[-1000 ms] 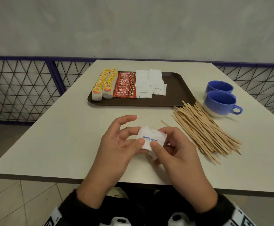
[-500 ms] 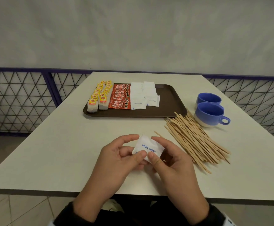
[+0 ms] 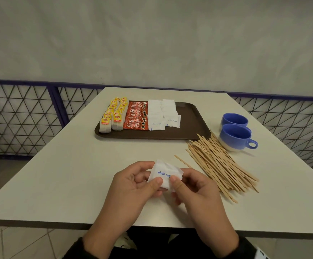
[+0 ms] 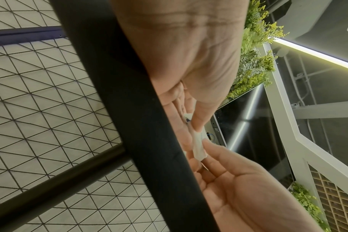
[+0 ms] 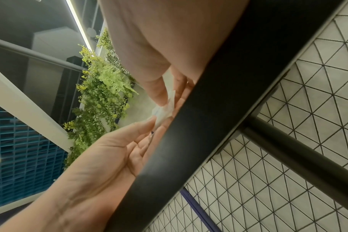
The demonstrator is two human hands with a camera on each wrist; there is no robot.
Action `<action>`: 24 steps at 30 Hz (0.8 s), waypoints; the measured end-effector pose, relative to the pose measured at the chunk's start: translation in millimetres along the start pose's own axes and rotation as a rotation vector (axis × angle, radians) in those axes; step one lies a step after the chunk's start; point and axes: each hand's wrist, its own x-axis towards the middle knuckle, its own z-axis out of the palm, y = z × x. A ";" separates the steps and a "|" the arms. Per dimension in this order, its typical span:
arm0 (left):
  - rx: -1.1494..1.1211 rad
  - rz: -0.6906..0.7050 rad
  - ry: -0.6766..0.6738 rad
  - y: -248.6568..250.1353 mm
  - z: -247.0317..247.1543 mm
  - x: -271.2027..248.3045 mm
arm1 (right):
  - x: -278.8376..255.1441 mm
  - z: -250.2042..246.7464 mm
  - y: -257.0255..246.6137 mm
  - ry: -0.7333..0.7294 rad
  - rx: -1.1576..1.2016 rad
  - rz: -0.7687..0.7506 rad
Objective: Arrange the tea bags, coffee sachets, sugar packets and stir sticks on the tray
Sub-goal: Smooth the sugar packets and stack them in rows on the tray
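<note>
Both hands hold a small stack of white sugar packets point(image 3: 164, 173) just above the table's near edge. The left hand point(image 3: 152, 177) pinches its left side with thumb on top. The right hand point(image 3: 179, 176) pinches the right side. The wrist views show the same stack point(image 4: 199, 146) point(image 5: 165, 109) between thumbs and fingers. On the brown tray point(image 3: 191, 120) stand two rows of yellow-tagged tea bags point(image 3: 114, 116), a row of red coffee sachets point(image 3: 137, 116) and two rows of sugar packets point(image 3: 163, 114). A pile of wooden stir sticks point(image 3: 219, 165) lies on the table right of the hands.
Two blue cups point(image 3: 235, 136) stand right of the tray, beside the stick pile. The tray's right part is bare. A wire-mesh railing point(image 3: 21, 118) runs behind and beside the white table point(image 3: 77, 165).
Both hands keep the sugar packets between them at the front of the table, the left fingers closing in slightly. The head view has tilted up, so everything sits lower in frame.
</note>
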 end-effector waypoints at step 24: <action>-0.054 0.017 0.071 1.6 -5.2 -1.4 | 234.7 -21.6 -69.6 -0.050 -0.492 0.650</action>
